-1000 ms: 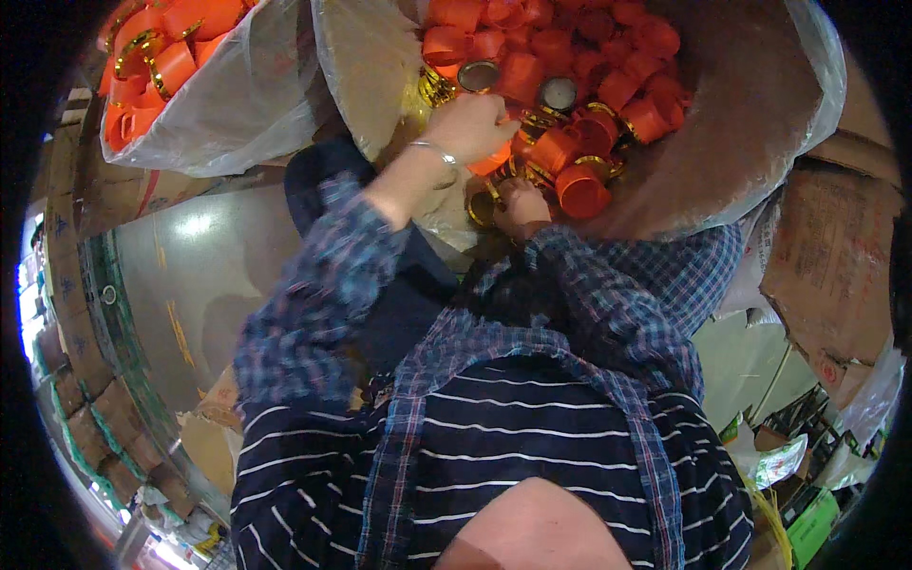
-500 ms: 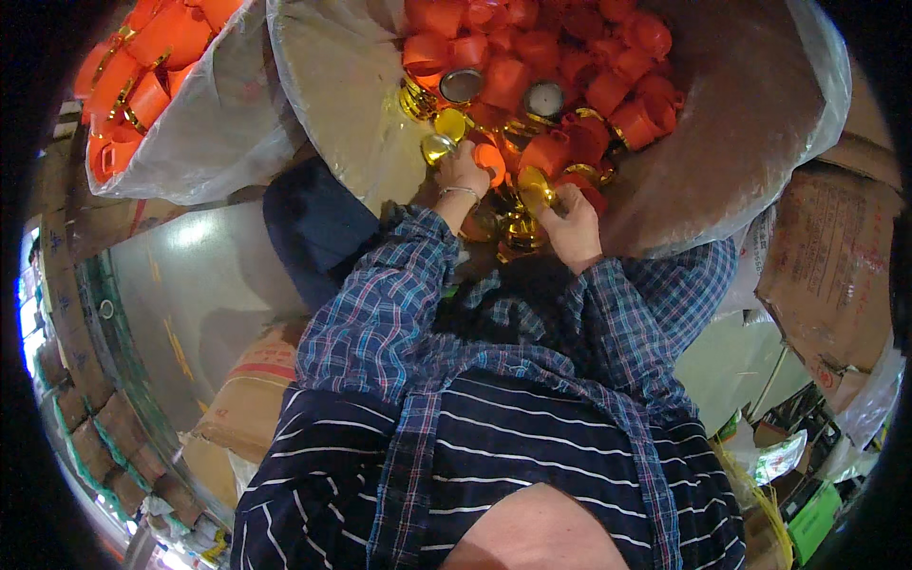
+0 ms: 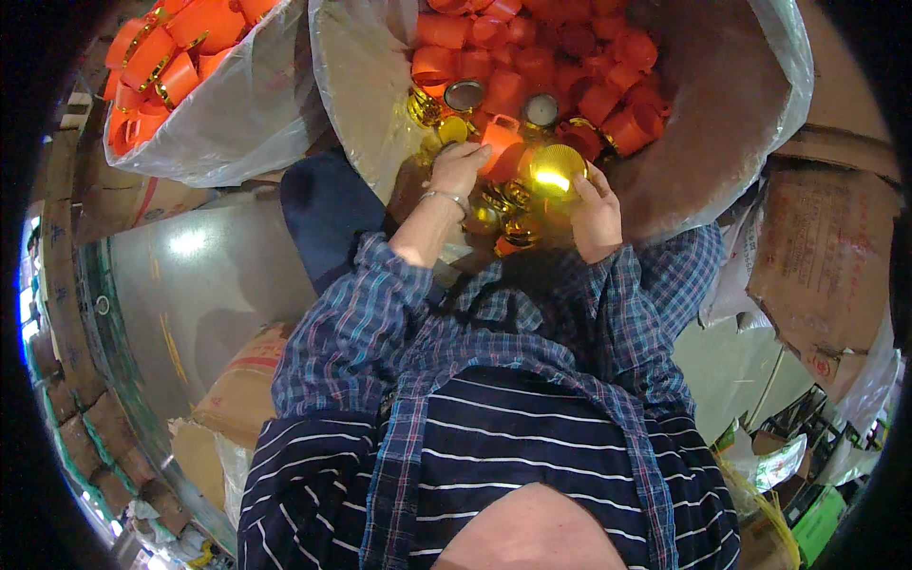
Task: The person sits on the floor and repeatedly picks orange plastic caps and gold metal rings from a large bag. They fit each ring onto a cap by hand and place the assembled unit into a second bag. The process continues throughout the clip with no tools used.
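Note:
My left hand has its fingers closed on an orange plastic cup with a small handle. Between the thumb and fingers of my right hand is a shiny gold round lid, its flat face turned up, close beside the cup. Both hands are over a large plastic-lined container. Many orange cups fill its far part. Gold lids lie loose in the near part, and two silvery discs rest among the cups.
A second plastic-lined bag, heaped with orange cups trimmed in gold, stands at the far left. Cardboard boxes flank me, one at the left and one at the right. A dark blue trouser leg shows near the container.
My left hand has raised the orange cup and turned it upright. The gold lid in my right hand has come up and tilted its face into view. The view has shifted slightly.

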`<state>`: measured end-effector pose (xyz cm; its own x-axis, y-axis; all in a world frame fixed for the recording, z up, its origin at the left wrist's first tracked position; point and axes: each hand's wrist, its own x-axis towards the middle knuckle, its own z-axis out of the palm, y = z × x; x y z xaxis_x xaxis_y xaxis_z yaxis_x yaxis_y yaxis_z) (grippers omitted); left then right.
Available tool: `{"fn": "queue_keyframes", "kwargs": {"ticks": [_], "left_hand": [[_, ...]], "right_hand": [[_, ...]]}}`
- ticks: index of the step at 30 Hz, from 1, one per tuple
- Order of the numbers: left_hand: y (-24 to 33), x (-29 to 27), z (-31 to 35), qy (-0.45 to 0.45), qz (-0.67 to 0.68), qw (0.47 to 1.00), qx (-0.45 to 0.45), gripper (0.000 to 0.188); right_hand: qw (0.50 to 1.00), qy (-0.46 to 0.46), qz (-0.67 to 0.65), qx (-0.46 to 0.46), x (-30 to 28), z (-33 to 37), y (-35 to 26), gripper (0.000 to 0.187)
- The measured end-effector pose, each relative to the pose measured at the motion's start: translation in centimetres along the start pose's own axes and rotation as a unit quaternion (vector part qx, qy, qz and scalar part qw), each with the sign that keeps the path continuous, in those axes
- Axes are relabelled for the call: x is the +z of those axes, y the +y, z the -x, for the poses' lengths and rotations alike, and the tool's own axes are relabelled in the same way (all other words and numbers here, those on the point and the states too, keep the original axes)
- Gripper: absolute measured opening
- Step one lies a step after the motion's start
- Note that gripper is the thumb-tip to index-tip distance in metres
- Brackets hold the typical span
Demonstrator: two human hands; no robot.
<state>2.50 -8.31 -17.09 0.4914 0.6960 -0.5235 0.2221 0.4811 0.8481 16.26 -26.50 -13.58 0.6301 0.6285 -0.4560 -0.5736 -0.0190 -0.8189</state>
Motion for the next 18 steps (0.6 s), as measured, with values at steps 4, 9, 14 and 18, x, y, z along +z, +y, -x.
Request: {"fn": "queue_keyframes", "kwargs": {"ticks": [4, 9, 14, 18], "left_hand": [[2.9, 0.0, 6.0, -0.103, 0.162, 0.980, -0.052, 0.040], [4.2, 0.7, 10.0, -0.140, 0.373, 0.916, -0.041, 0.034], [5.3, 2.3, 11.6, -0.100, 0.387, 0.917, -0.008, 0.033], [7.1, 3.1, 13.4, -0.077, 0.392, 0.917, -0.006, 0.034]], "right_hand": [[0.991, -0.083, -0.106, -0.020, 1.2, 1.0, -0.8, 0.042], [0.990, -0.024, 0.065, -0.125, 3.6, 2.7, -0.6, 0.036], [0.857, -0.015, 0.362, -0.367, 6.0, 5.3, -1.8, 0.035], [0.835, -0.038, 0.374, -0.401, 7.7, 7.3, -3.3, 0.045]]}}
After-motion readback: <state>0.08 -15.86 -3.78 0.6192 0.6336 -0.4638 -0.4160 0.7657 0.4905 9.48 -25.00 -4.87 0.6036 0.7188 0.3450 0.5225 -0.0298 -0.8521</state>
